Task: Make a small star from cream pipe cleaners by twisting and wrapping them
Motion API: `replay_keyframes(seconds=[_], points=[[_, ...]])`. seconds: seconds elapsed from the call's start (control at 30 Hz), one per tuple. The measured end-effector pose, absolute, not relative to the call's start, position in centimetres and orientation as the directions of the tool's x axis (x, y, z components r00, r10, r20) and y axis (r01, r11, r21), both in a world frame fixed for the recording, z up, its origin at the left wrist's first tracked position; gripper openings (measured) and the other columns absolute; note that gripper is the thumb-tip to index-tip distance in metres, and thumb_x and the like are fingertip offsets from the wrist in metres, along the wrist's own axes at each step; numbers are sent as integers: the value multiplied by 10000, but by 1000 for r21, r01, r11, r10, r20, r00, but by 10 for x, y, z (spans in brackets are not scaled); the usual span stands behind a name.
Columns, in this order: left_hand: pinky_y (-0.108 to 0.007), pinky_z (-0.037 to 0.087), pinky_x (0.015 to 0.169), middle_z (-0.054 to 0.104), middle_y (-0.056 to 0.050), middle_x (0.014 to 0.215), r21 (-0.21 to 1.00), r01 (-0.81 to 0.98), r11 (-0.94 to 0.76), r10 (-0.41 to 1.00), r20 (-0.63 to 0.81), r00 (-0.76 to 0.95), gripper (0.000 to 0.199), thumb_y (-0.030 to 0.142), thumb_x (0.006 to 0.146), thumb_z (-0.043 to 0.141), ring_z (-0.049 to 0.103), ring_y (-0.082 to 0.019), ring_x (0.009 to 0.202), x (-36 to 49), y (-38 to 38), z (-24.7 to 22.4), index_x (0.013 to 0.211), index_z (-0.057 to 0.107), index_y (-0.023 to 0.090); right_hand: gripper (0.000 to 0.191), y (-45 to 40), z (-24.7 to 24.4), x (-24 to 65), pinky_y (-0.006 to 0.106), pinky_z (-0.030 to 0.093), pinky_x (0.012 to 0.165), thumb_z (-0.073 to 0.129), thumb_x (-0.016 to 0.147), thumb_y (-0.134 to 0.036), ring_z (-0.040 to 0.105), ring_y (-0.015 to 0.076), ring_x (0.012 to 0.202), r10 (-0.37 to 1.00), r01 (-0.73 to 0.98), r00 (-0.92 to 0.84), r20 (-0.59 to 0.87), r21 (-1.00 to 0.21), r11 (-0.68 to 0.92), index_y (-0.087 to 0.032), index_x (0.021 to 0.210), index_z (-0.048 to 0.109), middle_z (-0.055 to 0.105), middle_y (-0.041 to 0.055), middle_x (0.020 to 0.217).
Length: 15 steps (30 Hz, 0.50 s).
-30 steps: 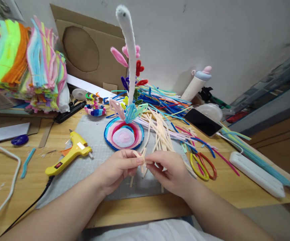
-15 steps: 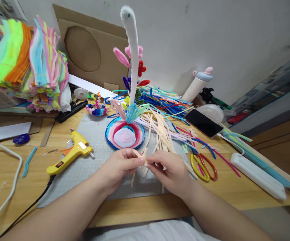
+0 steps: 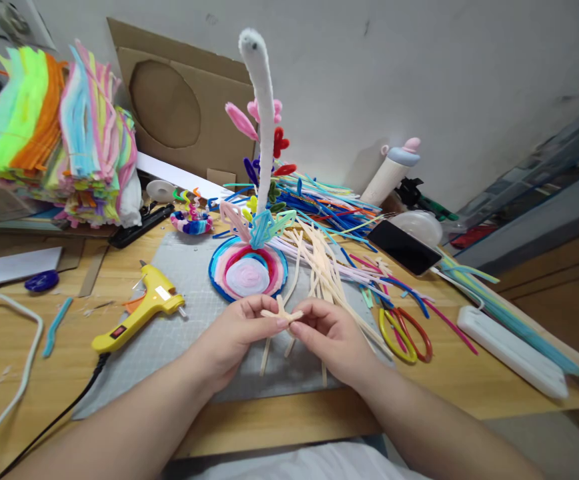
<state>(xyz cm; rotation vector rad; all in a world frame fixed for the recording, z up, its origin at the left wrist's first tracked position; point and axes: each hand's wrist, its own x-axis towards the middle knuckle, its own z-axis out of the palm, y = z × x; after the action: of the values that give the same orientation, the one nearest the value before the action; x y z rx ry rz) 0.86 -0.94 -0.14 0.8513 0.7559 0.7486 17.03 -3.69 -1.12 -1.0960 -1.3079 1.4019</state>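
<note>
While fingers (image 3: 269,326) pinch it, pale cream piece (image 3: 282,313) splays short prongs.

The held strips (image 3: 281,309) near the front edge of the table (image 3: 269,421) are cream; the grey mat (image 3: 139,370) is gridded; the disc (image 3: 248,279), ringed blue, pink and red; the glue gun (image 3: 144,312) nearer the left edge, yellow.

No wording or number can be read anywhere in view. The yellow glue gun (image 3: 144,310) at eight o'clock carries a white label (image 3: 162,292) on its body, any print there too small to make out; the red switch (image 3: 118,331) on its handle is likewise illegible. On the grey wall (image 3: 319,80), faint marks toward eleven and one o'clock form no legible letters.
</note>
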Motion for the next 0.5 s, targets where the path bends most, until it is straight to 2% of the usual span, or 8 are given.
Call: replay_keyframes(seconds=[0.1, 0.17, 0.27, 0.33, 0.4, 0.5], points=[[-220, 317, 612, 567, 19, 625, 856, -229, 463, 788, -280, 548, 139, 215, 687, 699, 464, -94, 611, 7, -9, 0, 694, 582, 140, 174, -36, -7, 173, 212, 366, 543, 634, 769, -327, 464, 97, 584, 964, -42, -265, -39, -998, -52, -171, 781, 557, 526, -22, 656], [-221, 301, 573, 547, 16, 587, 830, -202, 520, 734, -314, 602, 141, 232, 694, 687, 446, -89, 569, 6, -9, 1, 673, 592, 129, 148, -35, -2, 178, 219, 372, 547, 602, 799, -310, 477, 101, 588, 948, 29, -319, -3, -1000, 6, -168, 785, 565, 535, -13, 665], [-222, 277, 528, 526, 19, 545, 792, -170, 587, 661, -347, 665, 142, 231, 678, 684, 423, -84, 522, 4, -9, 3, 642, 598, 124, 85, -34, 4, 186, 241, 375, 592, 551, 834, -226, 495, 118, 647, 903, 221, -390, 178, -934, 280, -163, 802, 599, 558, 14, 715], [-223, 291, 528, 543, 15, 546, 789, -155, 594, 642, -349, 682, 143, 224, 656, 694, 439, -87, 519, 3, -10, 3, 625, 593, 127, 75, -32, 6, 190, 257, 378, 631, 555, 828, -189, 505, 132, 694, 864, 284, -427, 267, -868, 408, -163, 808, 622, 573, 28, 747], [-220, 310, 535, 565, 14, 554, 812, -140, 566, 663, -348, 663, 155, 225, 639, 709, 460, -89, 523, 3, -10, 3, 622, 584, 134, 61, -30, 6, 191, 256, 381, 629, 596, 805, -210, 508, 133, 694, 888, 268, -407, 214, -902, 340, -159, 798, 629, 580, 29, 750], [-225, 352, 563, 622, -5, 602, 886, -78, 457, 730, -324, 602, 182, 248, 630, 721, 523, -115, 568, 4, -10, 5, 665, 575, 144, 150, -27, 2, 192, 214, 350, 523, 653, 760, -290, 469, 93, 572, 908, 126, -404, -110, -990, -63, -146, 773, 611, 580, 10, 696]])
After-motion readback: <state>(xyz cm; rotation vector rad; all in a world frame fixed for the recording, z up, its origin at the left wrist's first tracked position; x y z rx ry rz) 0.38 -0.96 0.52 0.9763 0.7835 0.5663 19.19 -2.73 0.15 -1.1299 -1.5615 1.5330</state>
